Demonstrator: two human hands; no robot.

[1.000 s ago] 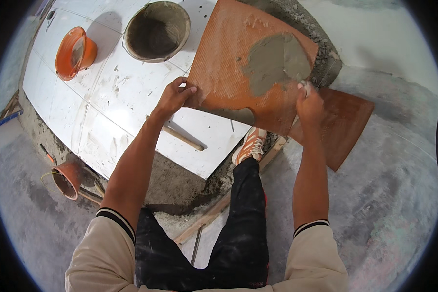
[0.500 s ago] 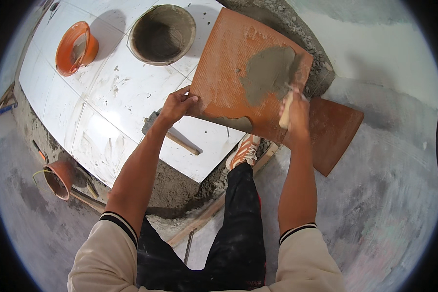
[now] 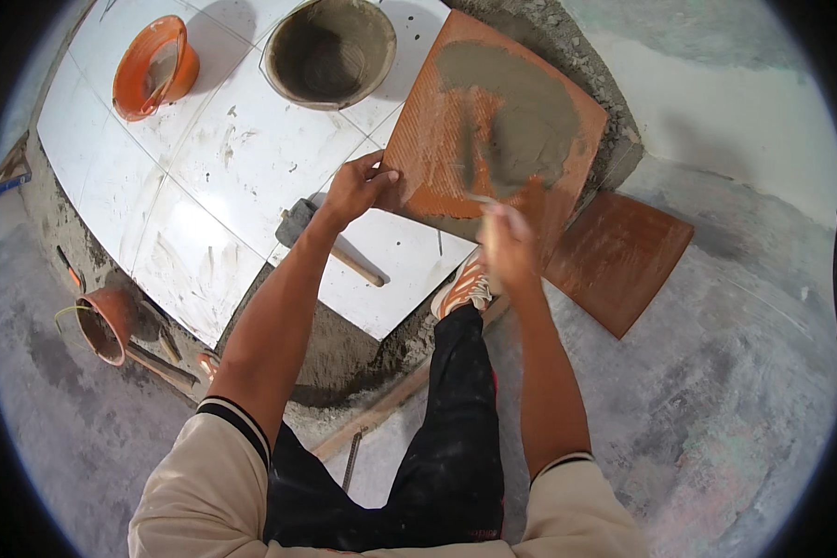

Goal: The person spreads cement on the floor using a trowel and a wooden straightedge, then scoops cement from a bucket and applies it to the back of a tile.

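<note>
A square orange-brown tile [image 3: 430,126] lies tilted before me, its ridged back up. Grey mortar [image 3: 535,139] coats its far and right areas. My left hand [image 3: 358,192] grips the tile's left corner, thumb on top. In my right hand [image 3: 511,249] is a trowel [image 3: 475,153] with a pale wooden handle; the fingers are wrapped round it and somewhat blurred. Its blade stands nearly edge-on against the tile, at the left side of the mortar. Beneath and left of the tile, white floor tiles [image 3: 219,139] are laid.
A dark bucket [image 3: 389,58] and an orange bucket [image 3: 192,70] stand on the white tiles. A mallet [image 3: 298,223] lies below my left hand. Another brown tile [image 3: 623,256] rests at right. A reddish bucket [image 3: 112,321] lies at far left, and a wooden strip [image 3: 381,409] crosses near my legs.
The trowel and my right hand have moved left and nearer me. Mortar now spreads further across the tile's far part. My left hand still holds the corner; the view has shifted slightly.
</note>
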